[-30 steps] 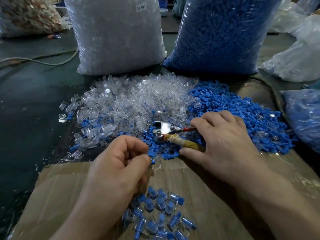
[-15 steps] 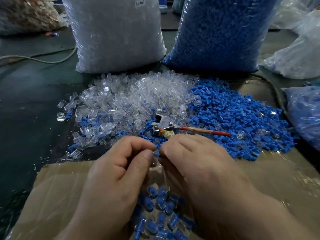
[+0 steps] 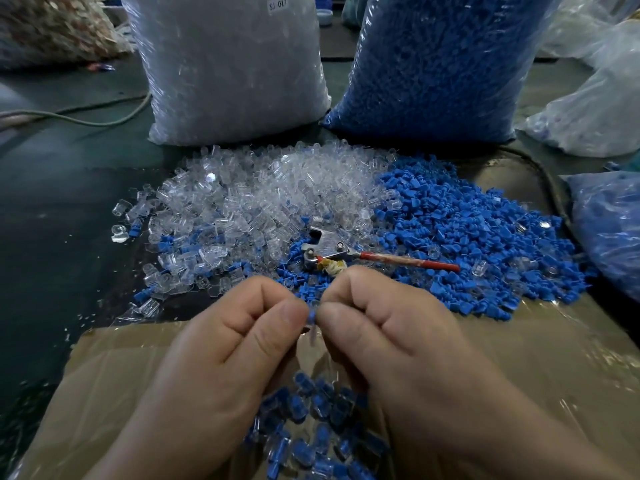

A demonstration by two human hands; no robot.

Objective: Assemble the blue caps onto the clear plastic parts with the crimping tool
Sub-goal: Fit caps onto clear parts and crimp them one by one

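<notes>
Blue cap sat pinched between both hands at frame centre. A sliver of clear plastic part showed just under it, too blurred to tell whether the two were joined. Left hand clenched thumb and forefinger on the cap from 9 o'clock; right hand did likewise from 3 o'clock. Both hands were above brown cardboard laid on the dark counter.

At 6 o'clock, between the wrists, lay a small pile of assembled pieces, blue inside clear. At 12 o'clock from the hands lay the crimping tool, untouched, with its metal head toward 9, its red handle pointing to 3 and yellowish tape at its near side.

Clear parts heap lay at 11 o'clock and blue caps heap at 1 to 2 o'clock, their edges mingling. Behind them stood two bags: the clear bag, whose white label read "SJ 017", and the blue bag beside it.
</notes>
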